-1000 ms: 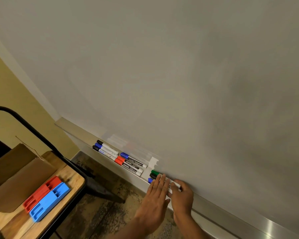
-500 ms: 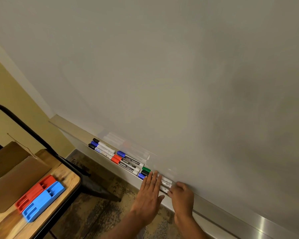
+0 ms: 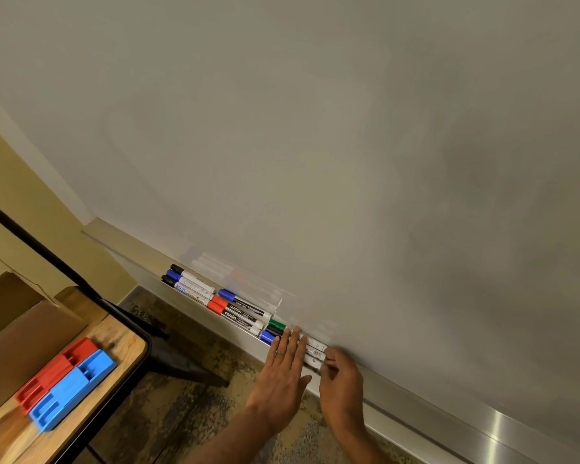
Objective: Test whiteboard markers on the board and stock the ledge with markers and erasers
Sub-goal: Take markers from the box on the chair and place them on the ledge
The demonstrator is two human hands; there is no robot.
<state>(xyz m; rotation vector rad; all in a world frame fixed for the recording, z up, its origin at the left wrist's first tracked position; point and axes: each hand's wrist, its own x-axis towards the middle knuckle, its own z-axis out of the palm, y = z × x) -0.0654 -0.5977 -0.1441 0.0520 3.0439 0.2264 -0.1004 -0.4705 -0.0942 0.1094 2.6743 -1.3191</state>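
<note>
A large blank whiteboard fills the view above a metal ledge. Several markers lie in a row on the ledge: black and blue capped ones at the left, red and blue capped ones in the middle, and green, black and blue capped ones nearest my hands. My left hand lies flat with fingers straight, its fingertips resting on that last group. My right hand touches the white tail ends of the same markers with curled fingers.
At the lower left stands a wooden-topped cart with a black frame. On it lie a red eraser and a blue eraser side by side, beside a brown cardboard box. Patterned floor shows below the ledge.
The last group of markers has slid left along the ledge, closing the gap to the red and blue ones. Both hands stayed on them.
</note>
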